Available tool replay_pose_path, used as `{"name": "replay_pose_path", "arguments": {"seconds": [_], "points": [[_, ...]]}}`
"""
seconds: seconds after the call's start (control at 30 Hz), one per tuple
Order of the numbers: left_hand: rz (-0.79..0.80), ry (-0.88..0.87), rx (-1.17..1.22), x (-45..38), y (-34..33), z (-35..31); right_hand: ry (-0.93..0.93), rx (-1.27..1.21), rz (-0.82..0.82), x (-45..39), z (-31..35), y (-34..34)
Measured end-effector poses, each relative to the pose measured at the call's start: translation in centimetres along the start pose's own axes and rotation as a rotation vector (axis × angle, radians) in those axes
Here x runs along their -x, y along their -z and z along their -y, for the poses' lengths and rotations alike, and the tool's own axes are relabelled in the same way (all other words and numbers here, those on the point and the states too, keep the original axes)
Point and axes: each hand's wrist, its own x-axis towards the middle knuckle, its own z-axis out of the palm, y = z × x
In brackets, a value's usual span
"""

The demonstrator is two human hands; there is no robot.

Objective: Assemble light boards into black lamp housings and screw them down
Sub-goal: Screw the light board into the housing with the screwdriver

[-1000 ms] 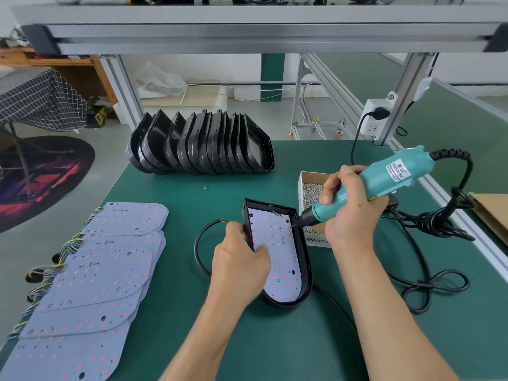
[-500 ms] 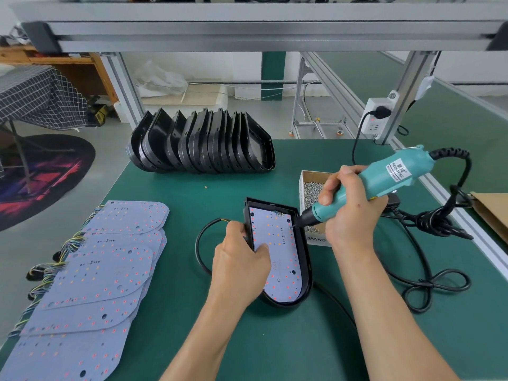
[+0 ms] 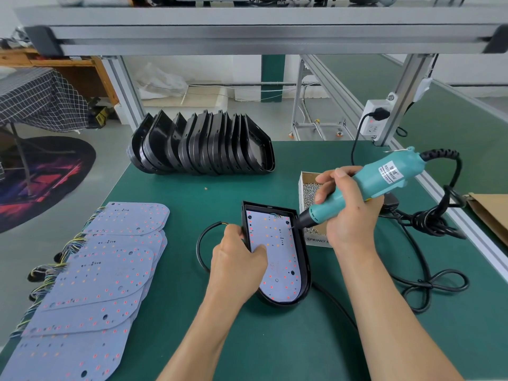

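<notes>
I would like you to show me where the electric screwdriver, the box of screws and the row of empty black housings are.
electric screwdriver (image 3: 379, 178): head view, on its teal body.
box of screws (image 3: 308, 188): head view, on the screws inside.
row of empty black housings (image 3: 203, 145): head view, on a middle housing.

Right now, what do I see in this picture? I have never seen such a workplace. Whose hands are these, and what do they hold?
The camera sits on a person's head and looks down at their two bare hands over a green table. The left hand grips the side of a black housing with a light board inside. The right hand holds an electric screwdriver, its tip at the board's right edge. Behind it is a box of screws. Spare boards lie at left; empty housings stand at the back.
</notes>
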Motion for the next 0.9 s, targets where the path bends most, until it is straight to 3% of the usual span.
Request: {"name": "replay_pose_path", "arguments": {"seconds": [0.5, 0.67, 0.8, 0.9], "points": [[0.035, 0.055, -0.022, -0.3, 0.2, 0.5, 0.077, -0.046, 0.067, -0.3, 2.6, 0.3], [0.036, 0.070, 0.046, -0.3, 0.7, 0.7, -0.046, -0.302, -0.150, -0.5, 3.7, 2.9], [-0.117, -0.022, -0.127, -0.7, 1.8, 0.0, -0.140, -0.387, -0.294, 1.2, 3.5, 6.5], [-0.284, -0.234, -0.162, -1.4, 2.4, -1.6, -0.176, -0.376, -0.334, 2.6, 3.1, 8.5]]}}
